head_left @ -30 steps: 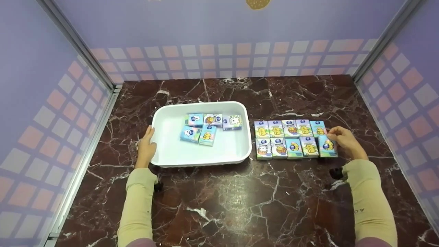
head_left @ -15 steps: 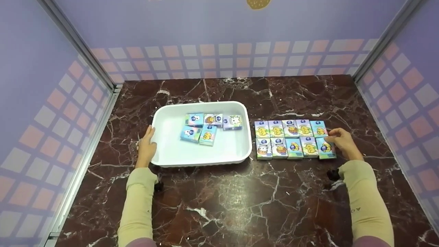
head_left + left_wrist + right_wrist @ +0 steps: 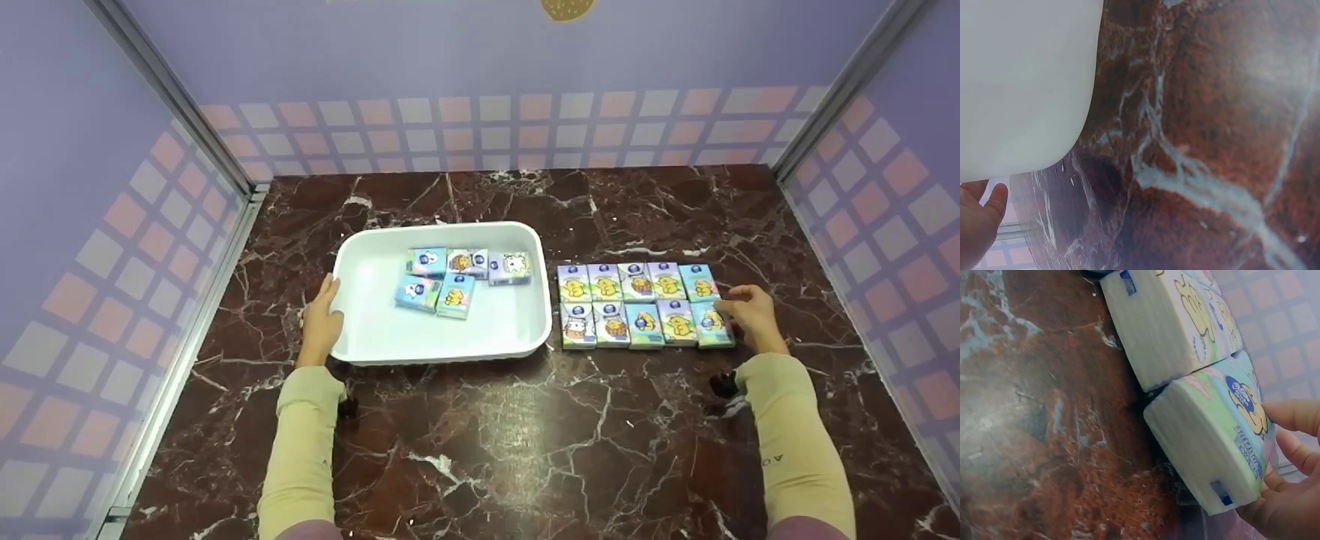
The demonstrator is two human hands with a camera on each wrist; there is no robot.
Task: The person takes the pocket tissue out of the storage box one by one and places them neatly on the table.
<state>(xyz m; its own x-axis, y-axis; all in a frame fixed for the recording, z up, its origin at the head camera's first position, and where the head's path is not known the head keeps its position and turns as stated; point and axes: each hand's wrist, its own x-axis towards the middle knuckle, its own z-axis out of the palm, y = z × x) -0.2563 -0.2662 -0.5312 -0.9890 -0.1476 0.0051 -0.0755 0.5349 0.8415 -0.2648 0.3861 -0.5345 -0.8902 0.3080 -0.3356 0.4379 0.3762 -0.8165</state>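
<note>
Small tissue packs with cartoon animals lie in two rows to the right of a white tray (image 3: 375,337). My right hand (image 3: 756,316) is at the right end of the near row, holding the blue-green tissue pack (image 3: 711,324). In the right wrist view its thumb (image 3: 1294,415) meets the pack's printed top edge, and the other fingers bend along its end. The pack sits flat against its neighbour. My left hand (image 3: 321,324) rests at the tray's left rim with fingers extended. In the left wrist view, its thumb (image 3: 997,198) stands out below the tray's white wall.
Inside the tray, several more tissue packs (image 3: 454,295) lie loosely grouped toward the middle and right. Everything stands on a dark red marbled table (image 3: 525,427). Purple panels with a checked pattern (image 3: 480,135) enclose the back and both sides.
The near-row end pack has shifted slightly left and straightened against its neighbour. My right hand has moved a little left and down with it. The left hand and the tray stay put.
</note>
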